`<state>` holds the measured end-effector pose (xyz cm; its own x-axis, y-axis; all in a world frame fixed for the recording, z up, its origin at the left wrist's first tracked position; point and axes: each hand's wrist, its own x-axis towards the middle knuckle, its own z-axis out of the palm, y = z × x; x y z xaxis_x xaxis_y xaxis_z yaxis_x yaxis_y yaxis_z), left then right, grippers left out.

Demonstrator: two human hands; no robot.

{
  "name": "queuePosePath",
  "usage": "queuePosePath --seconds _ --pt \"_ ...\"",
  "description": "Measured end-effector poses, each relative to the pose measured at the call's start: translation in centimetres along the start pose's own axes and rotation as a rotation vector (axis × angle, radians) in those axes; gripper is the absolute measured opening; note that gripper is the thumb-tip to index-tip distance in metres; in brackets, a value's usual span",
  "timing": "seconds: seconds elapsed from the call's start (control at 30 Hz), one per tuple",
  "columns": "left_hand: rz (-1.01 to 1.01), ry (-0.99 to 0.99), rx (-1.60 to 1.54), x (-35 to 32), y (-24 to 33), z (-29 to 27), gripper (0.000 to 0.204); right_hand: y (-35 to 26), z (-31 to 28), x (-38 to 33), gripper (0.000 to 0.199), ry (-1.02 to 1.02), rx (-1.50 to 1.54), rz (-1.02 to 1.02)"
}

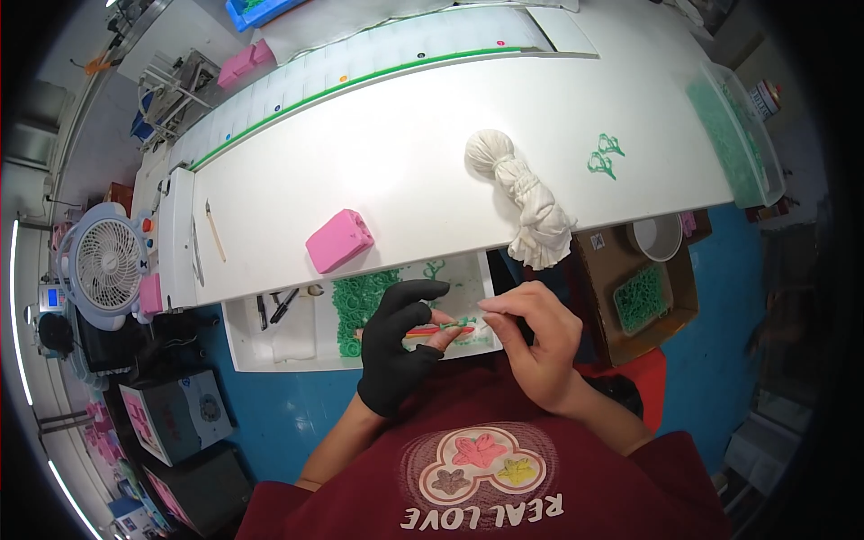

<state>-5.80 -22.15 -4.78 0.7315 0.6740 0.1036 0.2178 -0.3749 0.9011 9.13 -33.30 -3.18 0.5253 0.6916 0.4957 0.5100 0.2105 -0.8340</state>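
My left hand (396, 346), in a black glove that leaves some fingertips bare, pinches a small green piece (462, 322) between thumb and finger. A thin red-orange stick (418, 333) lies along the same fingers; whether it is gripped or just behind them I cannot tell. My right hand (544, 346), bare, has thumb and forefinger drawn together close to the green piece. What those fingertips hold, if anything, is too small to name. Both hands are over an open white drawer (270, 362) with a heap of small green rings (360, 306).
On the white table lie a pink block (339, 241), a tied white cloth bundle (522, 189), two green openwork pieces (605, 155) and a thin pointed tool (214, 232). A clear bin (742, 135) stands at right; below it, a cardboard box (677, 310). A fan (108, 261) stands left.
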Motion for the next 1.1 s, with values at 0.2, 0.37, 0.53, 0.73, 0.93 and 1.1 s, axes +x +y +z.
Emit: queuePosePath --seconds 0.2,0.37,0.53,0.73,0.93,1.1 --pt "-0.001 0.025 -0.015 0.2 -0.1 -0.2 0.016 1.4 -0.3 -0.9 0.013 -0.429 0.170 0.473" --pt "0.065 -0.019 -0.018 0.9 0.3 0.4 0.019 1.2 -0.5 -0.6 0.011 -0.383 0.169 0.517" --pt "0.001 0.071 -0.141 0.1 -0.3 0.0 0.037 4.7 -5.7 3.9 0.014 -0.061 0.280 0.566" --pt "-0.038 0.069 -0.107 -0.7 -0.5 -0.2 0.024 5.5 -23.3 14.2 0.024 0.656 0.729 0.259" --pt "0.011 0.115 -0.088 -1.0 -0.4 -0.8 0.020 6.6 -20.3 15.0 0.021 0.577 0.713 0.412" --pt "0.109 0.165 0.108 0.7 0.4 -4.1 0.015 4.1 -9.0 10.6 0.013 0.200 0.450 0.375"
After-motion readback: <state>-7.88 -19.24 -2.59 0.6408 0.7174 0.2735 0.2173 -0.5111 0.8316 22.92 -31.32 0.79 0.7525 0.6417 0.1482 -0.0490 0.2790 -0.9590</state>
